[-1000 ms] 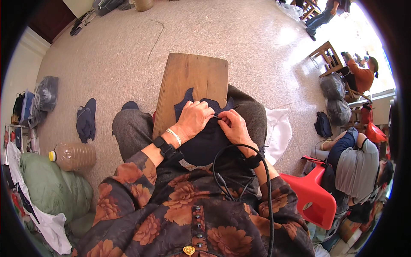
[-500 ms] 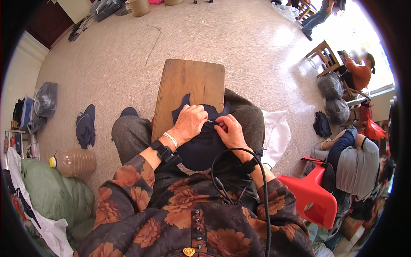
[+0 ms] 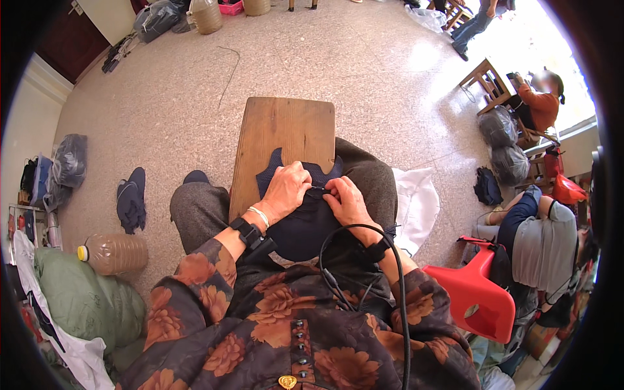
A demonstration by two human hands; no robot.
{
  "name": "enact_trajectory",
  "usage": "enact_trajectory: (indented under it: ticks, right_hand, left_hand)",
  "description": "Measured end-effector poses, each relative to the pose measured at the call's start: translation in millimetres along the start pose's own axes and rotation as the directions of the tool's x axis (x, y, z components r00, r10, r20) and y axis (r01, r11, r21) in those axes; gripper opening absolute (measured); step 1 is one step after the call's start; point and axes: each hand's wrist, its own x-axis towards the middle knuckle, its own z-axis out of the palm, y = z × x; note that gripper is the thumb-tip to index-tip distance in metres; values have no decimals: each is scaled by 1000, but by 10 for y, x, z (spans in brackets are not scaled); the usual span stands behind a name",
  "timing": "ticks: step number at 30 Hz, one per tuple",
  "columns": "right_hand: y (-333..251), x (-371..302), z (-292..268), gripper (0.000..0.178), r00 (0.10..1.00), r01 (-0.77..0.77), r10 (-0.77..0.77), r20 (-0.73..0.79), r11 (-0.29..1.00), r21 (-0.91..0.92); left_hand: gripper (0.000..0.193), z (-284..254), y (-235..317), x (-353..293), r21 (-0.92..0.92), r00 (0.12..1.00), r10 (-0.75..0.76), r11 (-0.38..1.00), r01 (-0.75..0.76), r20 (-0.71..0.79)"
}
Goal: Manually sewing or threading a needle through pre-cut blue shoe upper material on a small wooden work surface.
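One wooden surface (image 3: pixel 289 127) sits between the knees (image 3: pixel 197 214), apparently placed there to back the work. Dark navy fabric (image 3: pixel 296 237) lies over its near end, probably set close for easy reach. Over the fabric, the left hand (image 3: pixel 286 188) and right hand (image 3: pixel 350 200) face each other, fingertips pinching a slender dark item (image 3: pixel 317 188), seemingly from both sides for fine control.

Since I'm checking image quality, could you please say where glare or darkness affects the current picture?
Head view: glare whitens the upper right and shines off the floor there; all four corners fall to black; the dark cloth shows little surface detail.
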Motion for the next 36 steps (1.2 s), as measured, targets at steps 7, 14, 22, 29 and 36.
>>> enact_trajectory:
  ticks: [7, 14, 22, 29, 36]
  right_hand:
    - [11, 49, -44, 17, 1000, 0, -1, 11, 1000, 23]
    - [-18, 150, -88, 18, 966, 253, -214, 142, 885, -390]
    - [-98, 302, -54, 18, 878, 457, -115, 465, 492, -741]
    - [-129, 381, 122, 19, 789, 568, -77, 610, 471, -675]
    - [-238, 404, 76, 22, 791, 497, 70, 608, 507, -704]
  left_hand:
    - [5, 18, 67, 69, -60, 995, -85, 994, 88, 49]
    - [8, 39, 35, -198, 103, 984, 68, 993, -51, -167]
    - [9, 47, 122, -156, 91, 984, 27, 996, -11, -177]
    - [12, 47, 8, -217, 40, 984, -46, 998, 54, -172]
    - [12, 36, 29, -199, -18, 985, -140, 990, 139, -101]
